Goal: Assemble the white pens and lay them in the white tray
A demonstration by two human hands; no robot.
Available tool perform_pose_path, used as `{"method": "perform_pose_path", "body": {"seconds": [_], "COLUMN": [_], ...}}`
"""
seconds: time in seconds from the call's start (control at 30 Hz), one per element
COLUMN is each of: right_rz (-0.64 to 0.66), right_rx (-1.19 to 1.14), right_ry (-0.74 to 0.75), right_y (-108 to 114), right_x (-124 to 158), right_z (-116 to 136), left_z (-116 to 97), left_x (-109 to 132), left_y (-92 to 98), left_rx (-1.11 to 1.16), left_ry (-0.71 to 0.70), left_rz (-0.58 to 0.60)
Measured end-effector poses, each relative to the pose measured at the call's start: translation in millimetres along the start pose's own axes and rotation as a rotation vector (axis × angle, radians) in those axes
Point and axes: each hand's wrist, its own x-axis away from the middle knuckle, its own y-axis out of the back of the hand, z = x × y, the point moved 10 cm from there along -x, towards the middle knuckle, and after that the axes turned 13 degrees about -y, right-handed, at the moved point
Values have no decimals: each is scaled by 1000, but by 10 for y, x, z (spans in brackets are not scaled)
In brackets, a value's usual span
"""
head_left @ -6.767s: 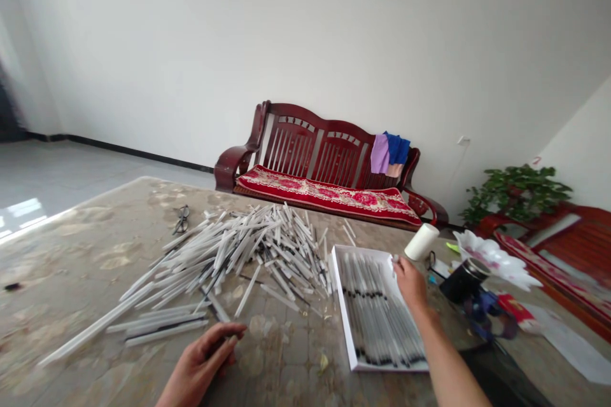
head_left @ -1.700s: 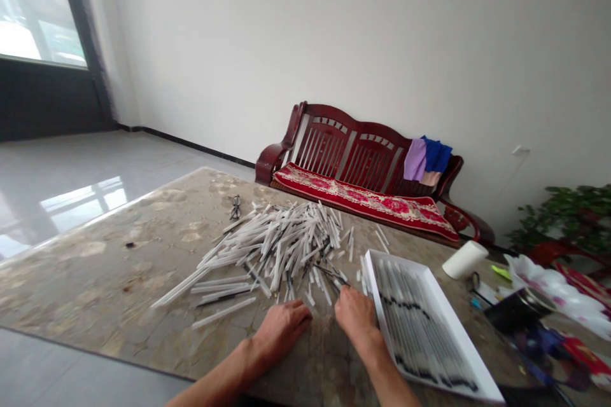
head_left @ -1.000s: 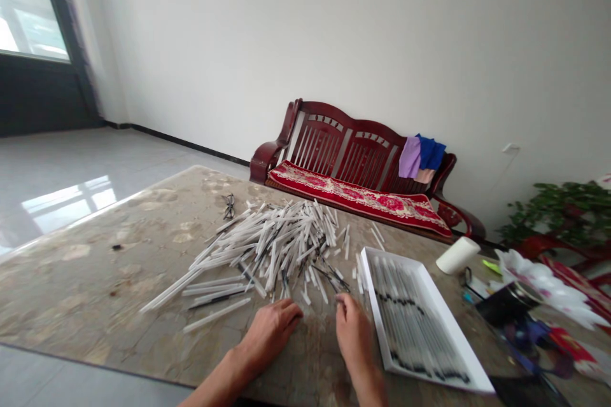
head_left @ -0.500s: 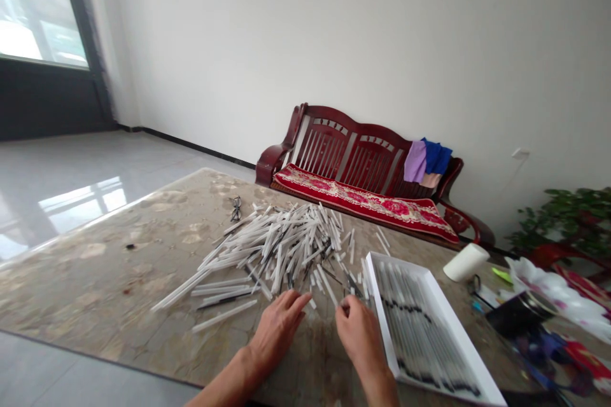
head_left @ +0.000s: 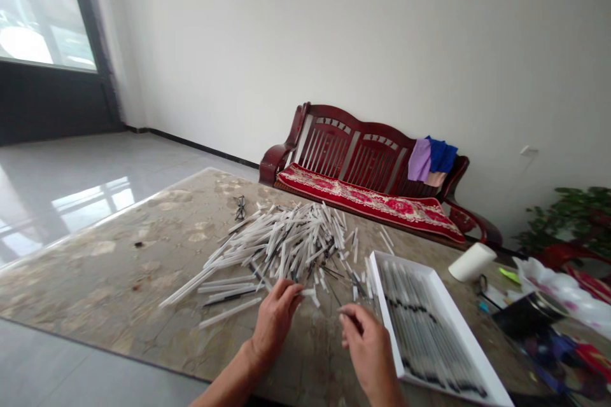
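A heap of white pen barrels and thin black refills [head_left: 281, 245] lies spread on the marble table [head_left: 119, 267]. My left hand [head_left: 275, 321] rests at the near edge of the heap, fingers curled over a short white piece. My right hand [head_left: 367, 350] is lifted just left of the white tray [head_left: 461, 343], with fingertips pinched on something thin that I cannot make out. The tray holds several finished pens laid side by side.
Black spectacles [head_left: 240, 206] lie beyond the heap. A white roll [head_left: 472, 261] stands past the tray, with a dark cup [head_left: 525, 315] and a white flower-shaped dish [head_left: 568, 286] at the right. A red wooden bench [head_left: 372, 172] lines the wall, with a plant [head_left: 568, 216] beside it.
Both hands came from the table in front of the heap to its near edge. The left reached into the pieces; the right lifted and pinched its fingers. The view shifted slightly left.
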Motion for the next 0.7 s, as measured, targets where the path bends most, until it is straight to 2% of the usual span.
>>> {"method": "perform_pose_path", "body": {"seconds": [0.1,0.2,0.3,0.5,0.7], "right_rz": [-25,-2,-24,-144,-144], "right_rx": [-146,-143,-49,113,170], "right_ry": [-63,-82,-18,137,184], "right_y": [9,-104,-124,31,28], "right_x": [-67,-53,7,80,94], "right_z": [-177,-274,-234,-17,13], "left_z": [306,568,672,670,696], "left_x": [91,232,318,331,339], "left_y": [68,-61,-169,-209,-242], "left_rx": [286,674,929,1053,1071], "left_ry": [300,603,789,856,865], "left_rz": [-193,-329,-423,-454,-455]}}
